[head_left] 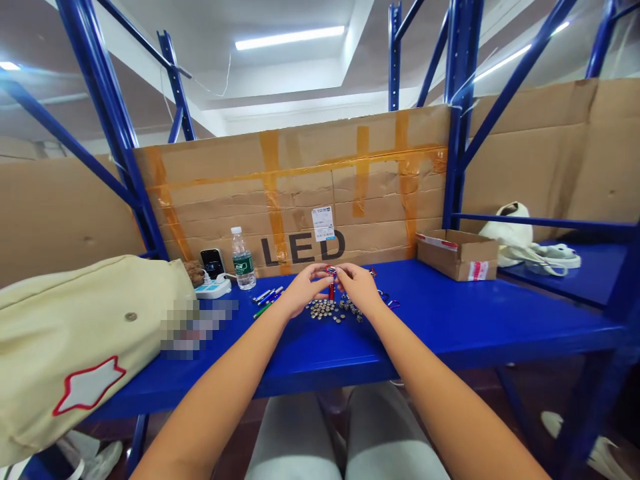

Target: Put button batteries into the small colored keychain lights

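My left hand [303,291] and my right hand [357,287] meet above the blue shelf top [450,320], fingertips pinching a small red cylinder, probably a mini flashlight [331,291], with a metal ring at its top. Its upper part is partly hidden by my fingers. Just below my hands lies a loose heap of small silver button cells [325,310]. Several slim metal mini flashlights [265,297] lie to the left of my left hand. A few colored carabiner clips [389,301] sit by my right wrist.
A beige bag [75,340] covers the shelf's left end, beside a pixelated patch. Behind it stand a white power strip [213,289], a phone [213,263] and a water bottle [243,259]. A cardboard box [457,255] sits right; taped cardboard [300,193] backs the shelf.
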Available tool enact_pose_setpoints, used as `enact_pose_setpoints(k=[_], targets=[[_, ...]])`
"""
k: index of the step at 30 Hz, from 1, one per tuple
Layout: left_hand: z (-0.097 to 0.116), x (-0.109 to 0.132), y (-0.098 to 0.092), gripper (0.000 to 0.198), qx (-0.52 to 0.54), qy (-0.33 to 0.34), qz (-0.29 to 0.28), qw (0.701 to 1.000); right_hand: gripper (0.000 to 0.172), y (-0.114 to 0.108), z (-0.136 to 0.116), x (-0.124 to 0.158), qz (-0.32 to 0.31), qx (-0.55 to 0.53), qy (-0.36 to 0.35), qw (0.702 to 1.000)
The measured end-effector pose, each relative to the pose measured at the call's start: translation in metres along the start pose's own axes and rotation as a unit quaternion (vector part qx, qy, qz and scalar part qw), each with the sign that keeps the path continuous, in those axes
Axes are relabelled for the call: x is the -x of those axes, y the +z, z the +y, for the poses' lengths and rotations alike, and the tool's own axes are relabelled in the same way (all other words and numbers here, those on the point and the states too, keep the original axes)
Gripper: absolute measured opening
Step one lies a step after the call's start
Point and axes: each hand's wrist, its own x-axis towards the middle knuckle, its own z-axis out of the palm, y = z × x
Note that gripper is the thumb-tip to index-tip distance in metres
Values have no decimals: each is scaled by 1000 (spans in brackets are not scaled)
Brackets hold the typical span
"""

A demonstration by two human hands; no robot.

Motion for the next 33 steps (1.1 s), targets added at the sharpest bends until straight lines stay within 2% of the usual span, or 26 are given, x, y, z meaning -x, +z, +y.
enact_pose_setpoints(k=[2, 4, 6, 8, 11, 13, 15, 17, 19, 21, 23, 24, 26, 33], targets=[[-4, -2, 1, 46, -30, 4, -29, 999, 23, 2, 1, 1, -16, -30, 23, 999], [-8, -5, -1, 43, -82, 35, -53, 995, 21, 4, 0, 1, -19, -48, 33, 998], [-9, -7, -6, 38, -136, 89, -43, 986, 20, 4, 0, 1, -14, -65, 49, 997], [-8, -7, -13, 34, -204, 113, -29, 972, 17, 4, -1, 1, -19, -96, 79, 992], [-3, -3, -24, 29, -315, 148, -17, 937, 10, 2, -2, 2, -73, -146, 126, 978], [1, 0, -29, 31, -337, 147, -14, 930, 14, 0, -3, 3, -118, -181, 152, 965], [4, 2, -31, 34, -323, 120, -23, 938, 19, -3, -4, 5, -158, -210, 173, 949], [7, 3, -31, 37, -299, 80, -29, 950, 18, -4, -5, 7, -173, -198, 172, 949], [8, 2, -31, 38, -277, 46, -24, 960, 19, -3, -4, 7, -151, -109, 118, 975], [8, 1, -30, 37, -254, 21, -17, 967, 19, -2, -3, 6, -118, 31, 3, 993], [7, 0, -30, 36, -224, 3, -16, 974, 18, -1, -1, 5, -110, 169, -108, 974], [6, -1, -29, 36, -208, -5, -16, 978, 19, 0, 0, 5, -114, 225, -141, 957], [5, -1, -28, 36, -175, -22, -16, 984, 24, -1, 0, 7, -126, 311, -155, 929], [7, 0, -22, 37, -113, -86, 12, 990, 32, 3, -9, 22, -144, 478, -100, 861]])
